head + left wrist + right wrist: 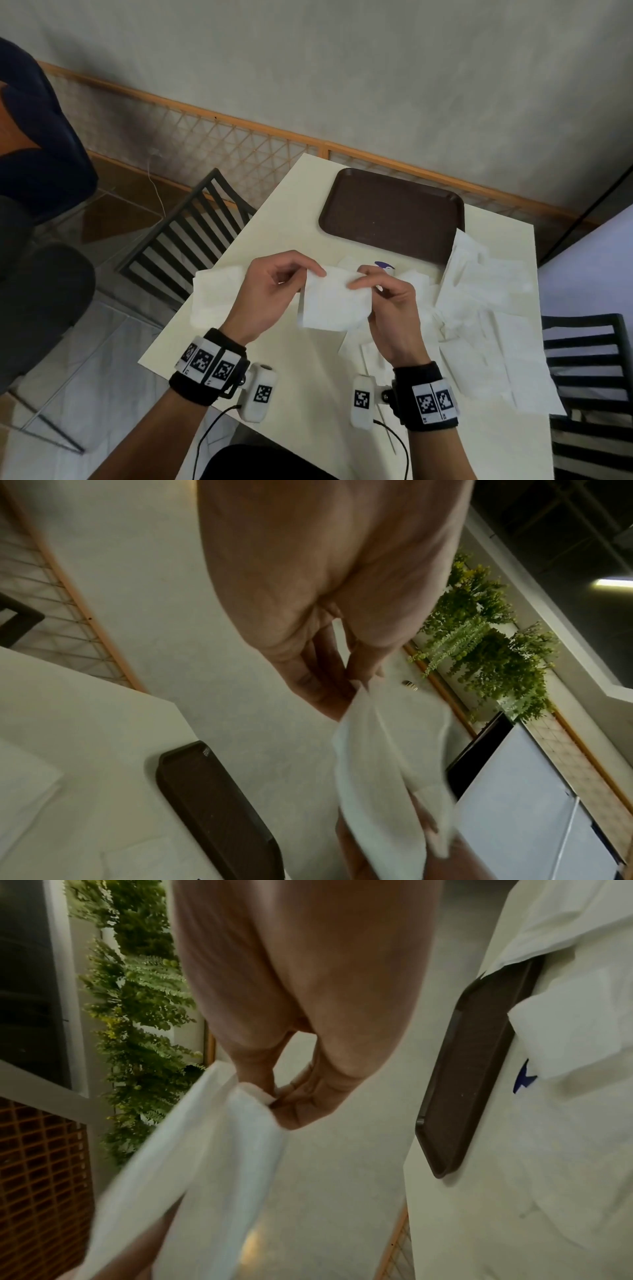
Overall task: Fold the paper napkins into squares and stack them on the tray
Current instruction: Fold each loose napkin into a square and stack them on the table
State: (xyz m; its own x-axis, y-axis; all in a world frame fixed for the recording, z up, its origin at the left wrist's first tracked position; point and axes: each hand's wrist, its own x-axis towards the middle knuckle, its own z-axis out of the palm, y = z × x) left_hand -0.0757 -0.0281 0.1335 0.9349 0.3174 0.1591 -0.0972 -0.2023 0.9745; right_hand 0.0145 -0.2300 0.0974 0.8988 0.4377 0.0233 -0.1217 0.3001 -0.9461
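napkin (pixel 334 301) between both pinching hands

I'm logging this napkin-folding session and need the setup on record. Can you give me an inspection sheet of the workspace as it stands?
Surface: cream rectangular table, bare at its near edge.
Job's things: dark brown plastic tray at the far end, no napkins on it; one white paper napkin held above the table; unfolded white napkins spread at right, another at left.
Clutter: small purple-blue mark among the napkins, cannot tell what.
Hands: left hand and right hand each pinch a top corner of the held napkin.
Cables: black leads hang from the wrist cameras.
Surroundings: black slatted chairs both sides, wooden lattice panel, green foliage.
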